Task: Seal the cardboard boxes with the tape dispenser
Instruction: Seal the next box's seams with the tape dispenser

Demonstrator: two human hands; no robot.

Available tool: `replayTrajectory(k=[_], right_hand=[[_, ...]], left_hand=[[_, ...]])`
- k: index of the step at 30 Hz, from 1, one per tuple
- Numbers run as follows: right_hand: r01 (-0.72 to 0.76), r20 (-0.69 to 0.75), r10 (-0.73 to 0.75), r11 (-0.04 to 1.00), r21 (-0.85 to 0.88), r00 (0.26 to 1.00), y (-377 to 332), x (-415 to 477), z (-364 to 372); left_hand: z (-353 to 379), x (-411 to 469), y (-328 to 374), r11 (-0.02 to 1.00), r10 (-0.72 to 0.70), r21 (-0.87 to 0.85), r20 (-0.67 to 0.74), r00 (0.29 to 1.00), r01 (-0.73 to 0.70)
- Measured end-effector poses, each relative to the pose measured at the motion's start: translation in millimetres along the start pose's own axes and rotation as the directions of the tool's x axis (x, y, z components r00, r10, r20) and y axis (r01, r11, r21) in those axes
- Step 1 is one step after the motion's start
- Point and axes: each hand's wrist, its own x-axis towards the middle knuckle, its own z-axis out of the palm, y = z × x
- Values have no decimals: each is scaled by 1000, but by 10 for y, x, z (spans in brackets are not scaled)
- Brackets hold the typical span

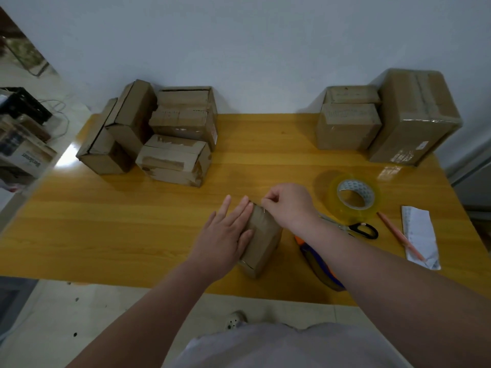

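Observation:
A small cardboard box [263, 235] lies on the yellow wooden table [132, 221] near its front edge. My left hand [225, 232] lies flat on the box's left side with straight fingers. My right hand [287, 205] has its fingers curled at the box's far top edge, pinching what looks like a thin strip of clear tape there. An orange and blue tape dispenser [318, 264] lies on the table just right of the box, partly hidden by my right forearm. A roll of clear tape [353, 197] stands further right.
Several worn cardboard boxes [159, 134] are piled at the back left, and taped boxes [385, 120] at the back right against the wall. Black-handled scissors [361, 229], a pencil [398, 235] and a paper slip [419, 235] lie at the right.

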Motion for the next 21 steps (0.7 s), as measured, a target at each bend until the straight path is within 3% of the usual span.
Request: replayTrajectory(k=[5,8,10,13,16,17,21], right_hand=[[-32,-1,32,998,61,999,43,-39,-49],[-84,0,85,986,144,996,82,-61,-55],[-159,25,158,952,261,987,113,-81,-49],[-322,246,224,800,507,943,210,-145,-118],[-459,511,94,597,658,854,405,-250,-270],[-456,532,51,590,666,845,484,-289,-301],[-318,487,-5,753,576,873,643,-483,-219]], left_hand=[[-34,39,-1,992,117,44,2,993,-117],[-56,60,38,976,200,-82,-39,979,-202],[-48,39,109,963,166,-200,-94,982,-182],[-5,-5,162,958,124,-248,-104,987,-146],[42,-11,108,975,184,-111,-78,980,-192],[60,-2,81,975,199,-81,-89,976,-206],[189,-25,54,954,256,-81,-276,926,-287]])
